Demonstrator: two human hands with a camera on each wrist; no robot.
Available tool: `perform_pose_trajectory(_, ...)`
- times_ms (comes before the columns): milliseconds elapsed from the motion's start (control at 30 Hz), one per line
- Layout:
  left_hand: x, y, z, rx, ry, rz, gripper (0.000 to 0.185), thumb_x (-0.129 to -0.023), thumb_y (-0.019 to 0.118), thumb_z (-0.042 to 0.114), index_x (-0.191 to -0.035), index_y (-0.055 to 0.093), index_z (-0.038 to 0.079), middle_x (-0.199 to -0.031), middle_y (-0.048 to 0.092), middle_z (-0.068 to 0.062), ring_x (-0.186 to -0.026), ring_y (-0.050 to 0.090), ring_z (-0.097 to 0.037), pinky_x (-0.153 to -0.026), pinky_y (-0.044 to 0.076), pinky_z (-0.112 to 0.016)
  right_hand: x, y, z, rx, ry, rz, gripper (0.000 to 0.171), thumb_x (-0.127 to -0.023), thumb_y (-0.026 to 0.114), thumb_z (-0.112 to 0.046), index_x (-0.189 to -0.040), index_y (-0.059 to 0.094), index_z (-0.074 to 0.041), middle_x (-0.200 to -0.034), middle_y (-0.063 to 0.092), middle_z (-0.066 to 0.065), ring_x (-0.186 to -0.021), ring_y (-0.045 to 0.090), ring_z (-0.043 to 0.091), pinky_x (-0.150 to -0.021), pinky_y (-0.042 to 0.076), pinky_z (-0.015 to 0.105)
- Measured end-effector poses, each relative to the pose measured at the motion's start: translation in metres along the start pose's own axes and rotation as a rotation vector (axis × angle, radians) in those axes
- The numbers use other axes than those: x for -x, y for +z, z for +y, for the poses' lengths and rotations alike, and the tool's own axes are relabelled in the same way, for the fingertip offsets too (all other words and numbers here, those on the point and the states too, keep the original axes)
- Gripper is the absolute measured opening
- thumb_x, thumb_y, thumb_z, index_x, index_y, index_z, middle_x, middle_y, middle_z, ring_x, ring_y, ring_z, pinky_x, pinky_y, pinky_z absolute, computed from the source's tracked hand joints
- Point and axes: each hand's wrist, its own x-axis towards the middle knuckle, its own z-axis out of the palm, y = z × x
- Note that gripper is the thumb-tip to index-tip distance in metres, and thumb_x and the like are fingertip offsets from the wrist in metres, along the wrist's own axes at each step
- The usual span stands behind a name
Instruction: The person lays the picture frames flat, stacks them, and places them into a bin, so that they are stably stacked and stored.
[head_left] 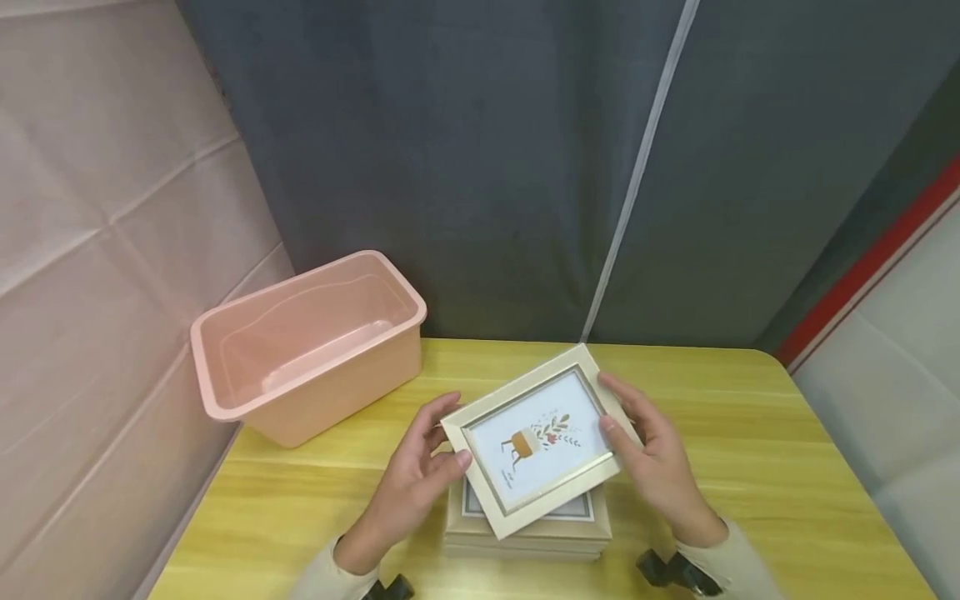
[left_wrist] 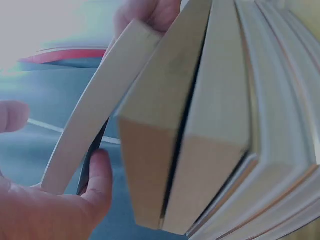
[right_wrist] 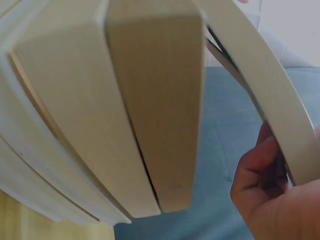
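Stack of frames (head_left: pixel 527 533): at the table's (head_left: pixel 750 433) near edge, midway along.
Picture frame (head_left: pixel 536 439): raised just above the stack, turned askew.
Left hand (head_left: pixel 416 475): grasping its left corner.
Right hand (head_left: pixel 652 458): grasping its right edge.
Pink bin (head_left: pixel 307 346): far left corner, seemingly overhanging.

Probably a curtained recording booth: grey curtain (head_left: pixel 480 167) behind wooden table (head_left: pixel 750 467).

Pink tub (head_left: pixel 307 346) sitting at ten o'clock on the yellow wood-grain table (head_left: pixel 750 467), overhanging the left edge, open side up. Grey curtain (head_left: pixel 487 167) hanging at twelve o'clock behind the table. Pinkish sheet (head_left: pixel 97 250) covering the left side. Red stripe (head_left: pixel 870 262) running at two o'clock.
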Motion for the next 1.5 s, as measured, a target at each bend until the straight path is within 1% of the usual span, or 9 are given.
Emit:
perform_pose_trajectory(167,0.009,0.004,-0.005,0.037,0.021,0.002,0.078,-0.098,0.065,-0.004,-0.165,0.027,0.007,-0.145,0.044,-0.033,-0.112,0.067,-0.024,-0.091,0.064,-0.032,0.006,0.007,-0.001,-0.015,0.076,0.015,0.053,-0.106,0.056,0.001,-0.158,0.048,-0.008,-0.159,0.049,0.021,-0.124,0.062,0.001,-0.096,0.057,0.016)
perform_pose_trajectory(400,0.017,0.005,-0.007,-0.055,-0.036,0.009,0.082,-0.096,0.071,-0.003,-0.166,0.032,0.016,-0.139,0.052,-0.030,-0.105,0.070,-0.024,-0.084,0.066,-0.035,0.014,0.019,-0.006,-0.045,0.147,0.018,0.056,-0.108,0.053,0.001,-0.161,0.043,-0.013,-0.167,0.040,0.018,-0.137,0.051,-0.003,-0.107,0.047,0.010)
perform_pose_trajectory(533,0.017,0.002,-0.006,-0.068,-0.080,0.026,0.084,-0.095,0.073,-0.002,-0.166,0.033,0.019,-0.145,0.048,-0.026,-0.107,0.069,-0.022,-0.084,0.066,-0.033,0.018,0.022,-0.007,-0.145,0.176,-0.006,0.059,-0.107,0.052,0.003,-0.163,0.038,-0.011,-0.159,0.043,0.026,-0.125,0.062,0.002,-0.095,0.060,0.022)
perform_pose_trajectory(633,0.017,-0.001,-0.005,-0.076,-0.071,0.041,0.085,-0.094,0.075,-0.001,-0.165,0.033,0.019,-0.151,0.044,-0.022,-0.110,0.066,-0.020,-0.085,0.065,-0.030,0.020,0.020,-0.006,-0.222,0.186,-0.049,0.063,-0.106,0.053,0.006,-0.164,0.035,-0.009,-0.154,0.042,0.031,-0.113,0.070,0.009,-0.083,0.066,0.035)
perform_pose_trajectory(800,0.014,-0.007,-0.004,-0.085,-0.046,0.033,0.083,-0.095,0.073,0.000,-0.166,0.032,0.016,-0.156,0.039,-0.021,-0.116,0.063,-0.019,-0.088,0.063,-0.027,0.020,0.013,-0.004,-0.248,0.185,-0.119,0.068,-0.102,0.055,0.010,-0.164,0.034,-0.008,-0.152,0.040,0.023,-0.109,0.072,0.014,-0.076,0.066,0.043)
perform_pose_trajectory(867,0.014,-0.008,-0.005,-0.100,-0.064,0.039,0.083,-0.095,0.073,0.000,-0.166,0.033,0.017,-0.157,0.039,-0.020,-0.116,0.063,-0.019,-0.087,0.063,-0.027,0.020,0.009,-0.003,-0.232,0.181,-0.141,0.064,-0.103,0.056,0.009,-0.162,0.037,-0.008,-0.146,0.046,0.020,-0.108,0.073,0.016,-0.075,0.067,0.044)
perform_pose_trajectory(1067,0.013,-0.012,-0.008,-0.207,-0.141,0.093,0.078,-0.097,0.074,0.007,-0.164,0.039,0.025,-0.164,0.040,-0.011,-0.119,0.060,-0.025,-0.086,0.063,-0.027,0.021,0.005,0.002,-0.018,0.118,-0.133,0.054,-0.101,0.064,0.003,-0.153,0.053,-0.007,-0.118,0.065,0.013,-0.086,0.068,0.009,-0.058,0.059,0.027)
perform_pose_trajectory(1300,0.010,-0.012,-0.011,-0.289,-0.192,0.159,0.068,-0.098,0.073,0.010,-0.159,0.048,0.026,-0.160,0.049,-0.007,-0.115,0.058,-0.027,-0.079,0.062,-0.025,0.025,0.005,0.006,-0.007,0.173,-0.177,0.059,-0.098,0.070,0.001,-0.154,0.053,-0.009,-0.126,0.051,0.015,-0.076,0.061,0.005,-0.042,0.044,0.021)
perform_pose_trajectory(1500,0.010,-0.010,-0.011,-0.319,-0.222,0.198,0.073,-0.095,0.076,0.007,-0.160,0.047,0.022,-0.148,0.059,-0.009,-0.109,0.060,-0.023,-0.082,0.060,-0.022,0.029,0.004,0.004,0.072,0.152,-0.184,0.063,-0.095,0.075,-0.001,-0.154,0.053,-0.010,-0.129,0.057,0.016,-0.070,0.058,0.003,-0.040,0.044,0.021)
